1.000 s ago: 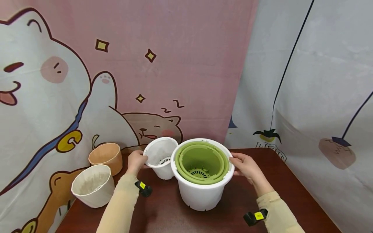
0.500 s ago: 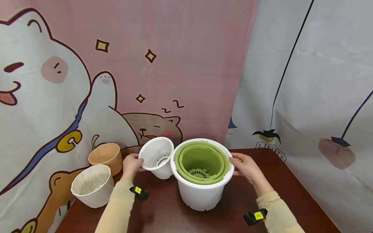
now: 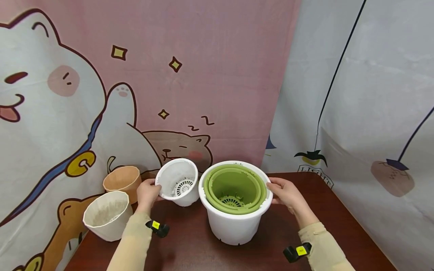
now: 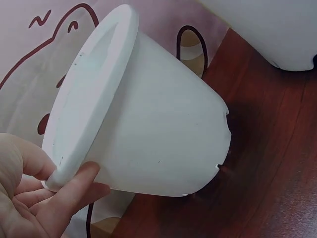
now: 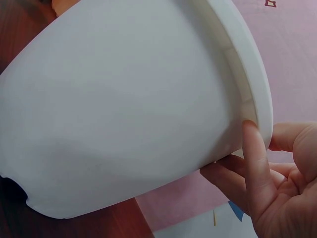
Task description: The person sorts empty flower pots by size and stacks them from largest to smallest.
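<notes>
My left hand (image 3: 147,195) pinches the rim of a small white flowerpot (image 3: 185,197), thumb at the lip and fingers under it. That pot is tilted, its slotted bottom showing inside. In the left wrist view the white flowerpot (image 4: 163,119) leans over the dark table. My right hand (image 3: 285,194) grips the right rim of a large white flowerpot (image 3: 234,229). Green flowerpots (image 3: 234,184) are nested inside the large one. The right wrist view has my right hand (image 5: 277,183) with fingers beneath the rim of the large white flowerpot (image 5: 119,99).
An orange pot (image 3: 126,184) and a cream faceted pot (image 3: 110,216) stand at the table's left edge. The dark red table (image 3: 196,248) meets cartoon-printed cloth (image 3: 217,75) at the back and a pale cloth wall (image 3: 366,124) on the right.
My left hand has moved left with the small white flowerpot, opening a gap from the large one. The small pot's mouth tilts more toward me. My right hand and the large pot stay put.
</notes>
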Action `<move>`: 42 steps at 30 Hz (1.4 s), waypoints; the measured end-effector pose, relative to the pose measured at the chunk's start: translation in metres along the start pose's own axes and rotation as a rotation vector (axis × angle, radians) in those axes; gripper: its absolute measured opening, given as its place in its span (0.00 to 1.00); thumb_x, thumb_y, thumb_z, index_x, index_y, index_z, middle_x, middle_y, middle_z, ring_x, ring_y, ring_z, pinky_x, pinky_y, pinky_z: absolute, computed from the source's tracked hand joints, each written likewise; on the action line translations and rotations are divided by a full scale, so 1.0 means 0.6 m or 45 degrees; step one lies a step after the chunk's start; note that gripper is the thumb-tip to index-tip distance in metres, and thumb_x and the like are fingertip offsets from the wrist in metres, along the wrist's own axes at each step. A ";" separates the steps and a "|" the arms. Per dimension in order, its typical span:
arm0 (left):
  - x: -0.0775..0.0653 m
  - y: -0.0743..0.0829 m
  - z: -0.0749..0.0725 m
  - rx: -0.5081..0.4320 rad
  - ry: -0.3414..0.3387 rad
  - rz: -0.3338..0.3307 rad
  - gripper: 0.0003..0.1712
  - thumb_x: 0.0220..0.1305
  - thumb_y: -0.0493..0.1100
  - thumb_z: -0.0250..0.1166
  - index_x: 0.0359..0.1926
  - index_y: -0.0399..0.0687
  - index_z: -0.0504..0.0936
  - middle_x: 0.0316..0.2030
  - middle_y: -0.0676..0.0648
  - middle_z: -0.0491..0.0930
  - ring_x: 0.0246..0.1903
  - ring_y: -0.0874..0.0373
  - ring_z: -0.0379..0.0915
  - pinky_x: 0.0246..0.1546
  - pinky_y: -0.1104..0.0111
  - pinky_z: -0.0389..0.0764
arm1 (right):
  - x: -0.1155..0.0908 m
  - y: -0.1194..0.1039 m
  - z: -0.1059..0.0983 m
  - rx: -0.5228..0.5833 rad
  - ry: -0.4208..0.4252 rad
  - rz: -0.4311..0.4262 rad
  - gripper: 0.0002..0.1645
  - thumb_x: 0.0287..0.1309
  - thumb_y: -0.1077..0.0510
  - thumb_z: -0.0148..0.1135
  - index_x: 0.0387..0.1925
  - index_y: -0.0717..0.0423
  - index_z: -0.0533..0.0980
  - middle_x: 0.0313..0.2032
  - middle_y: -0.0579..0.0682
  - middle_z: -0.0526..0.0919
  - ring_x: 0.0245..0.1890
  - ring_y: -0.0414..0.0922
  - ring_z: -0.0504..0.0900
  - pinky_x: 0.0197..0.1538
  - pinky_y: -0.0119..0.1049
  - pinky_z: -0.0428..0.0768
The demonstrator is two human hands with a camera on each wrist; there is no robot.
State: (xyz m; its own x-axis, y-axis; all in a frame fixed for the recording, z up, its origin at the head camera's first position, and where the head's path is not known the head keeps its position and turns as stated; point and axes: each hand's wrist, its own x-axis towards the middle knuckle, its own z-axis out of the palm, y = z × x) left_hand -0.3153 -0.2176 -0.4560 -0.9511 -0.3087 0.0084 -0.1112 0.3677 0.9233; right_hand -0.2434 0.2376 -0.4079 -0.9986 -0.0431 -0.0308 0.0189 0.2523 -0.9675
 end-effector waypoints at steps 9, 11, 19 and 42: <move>-0.002 0.025 -0.023 -0.053 0.039 0.067 0.26 0.60 0.31 0.55 0.59 0.24 0.73 0.44 0.24 0.79 0.22 0.54 0.81 0.22 0.61 0.85 | 0.000 -0.001 -0.001 -0.011 0.010 0.008 0.30 0.71 0.57 0.56 0.66 0.73 0.64 0.54 0.67 0.79 0.35 0.43 0.84 0.36 0.37 0.86; -0.003 0.032 -0.029 -0.063 0.041 0.082 0.25 0.60 0.31 0.55 0.59 0.24 0.73 0.44 0.24 0.79 0.23 0.55 0.81 0.21 0.62 0.84 | 0.000 -0.001 -0.001 -0.007 0.009 0.009 0.30 0.71 0.58 0.56 0.66 0.73 0.65 0.54 0.68 0.79 0.35 0.43 0.84 0.36 0.38 0.86; -0.006 0.061 -0.044 -0.102 0.008 0.123 0.27 0.62 0.31 0.54 0.62 0.22 0.69 0.47 0.23 0.77 0.24 0.56 0.80 0.22 0.64 0.84 | 0.000 0.001 -0.002 0.020 -0.010 -0.001 0.30 0.71 0.58 0.55 0.66 0.74 0.64 0.53 0.68 0.79 0.35 0.44 0.85 0.37 0.38 0.86; -0.033 0.172 -0.084 -0.204 0.072 0.257 0.26 0.63 0.31 0.58 0.63 0.31 0.73 0.48 0.27 0.78 0.23 0.62 0.79 0.22 0.67 0.84 | -0.001 0.001 0.000 0.043 0.002 -0.003 0.30 0.70 0.59 0.57 0.65 0.75 0.65 0.51 0.67 0.81 0.33 0.42 0.84 0.34 0.36 0.85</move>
State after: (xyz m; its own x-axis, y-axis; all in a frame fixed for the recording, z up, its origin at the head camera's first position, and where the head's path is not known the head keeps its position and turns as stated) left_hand -0.2935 -0.2180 -0.3414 -0.9313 -0.2936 0.2156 0.1303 0.2844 0.9498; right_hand -0.2431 0.2375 -0.4083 -0.9987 -0.0419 -0.0284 0.0186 0.2195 -0.9754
